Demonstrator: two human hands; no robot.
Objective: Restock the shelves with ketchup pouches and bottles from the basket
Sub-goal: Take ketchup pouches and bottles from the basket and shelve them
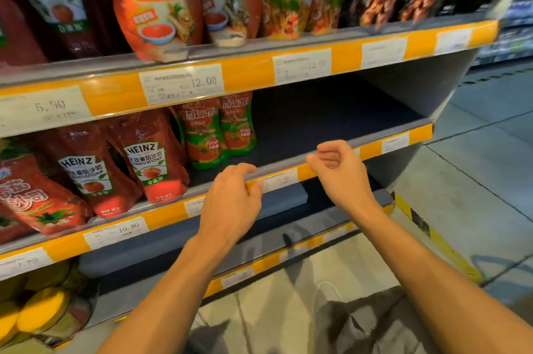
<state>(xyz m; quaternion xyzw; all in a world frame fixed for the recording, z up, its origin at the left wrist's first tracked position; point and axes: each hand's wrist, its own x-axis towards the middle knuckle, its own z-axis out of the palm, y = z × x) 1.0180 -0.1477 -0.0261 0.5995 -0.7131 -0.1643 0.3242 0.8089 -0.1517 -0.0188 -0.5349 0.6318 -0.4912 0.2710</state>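
While both hands hang loosely curled and holding nothing, left hand point(230, 203) and right hand point(341, 172) at the middle shelf point(331, 123) edge, basket's not in view. Risk: next pouch shoved in knocks the green-bottomed ketchup bottles point(219, 128) w/ Heinz pouches point(150, 163) leaning beside.

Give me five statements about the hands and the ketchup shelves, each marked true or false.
1. Both hands hold nothing. True.
2. The left hand grips a Heinz ketchup pouch. False: its loosely curled fingers hover at the shelf's front edge.
3. The middle shelf is bare to the right of the green-bottomed ketchup bottles. True.
4. The right hand reaches into the top shelf. False: it is at the middle shelf's edge.
5. A price label reads 12.00. True.
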